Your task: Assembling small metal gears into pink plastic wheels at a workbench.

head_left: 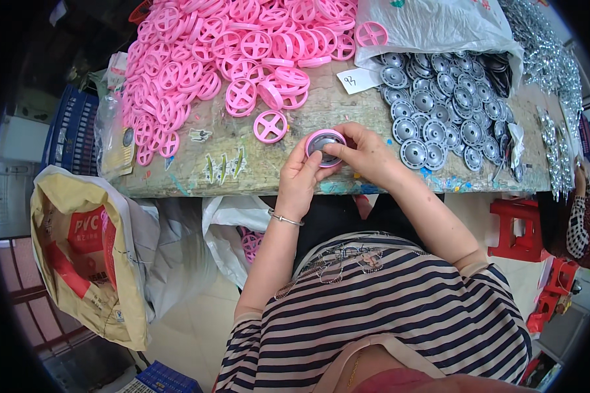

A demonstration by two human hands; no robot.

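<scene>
Over the table's front edge I hold a small pink toy wheel (326, 133) with a grey disc (321, 141) set inside its ring. My left hand (300, 171) grips it from the left, thumb on the grey disc. From the right, my right hand (364, 152) grips the same wheel, its thumb pressed on the disc too. A loose pink wheel with a cross of spokes (269, 126) lies just beyond my left hand. Many more pink wheels (196, 52) are heaped at the far left. Grey discs (432, 131) lie piled to the right of my hands.
A white plastic bag (432, 29) lies over the back of the disc pile. A paper slip (359, 80) sits between the piles. Below the worn table (196, 177) stand an open sack (92, 262) and a white bag (226, 226). A red stool (518, 229) and another person (577, 223) are at the right.
</scene>
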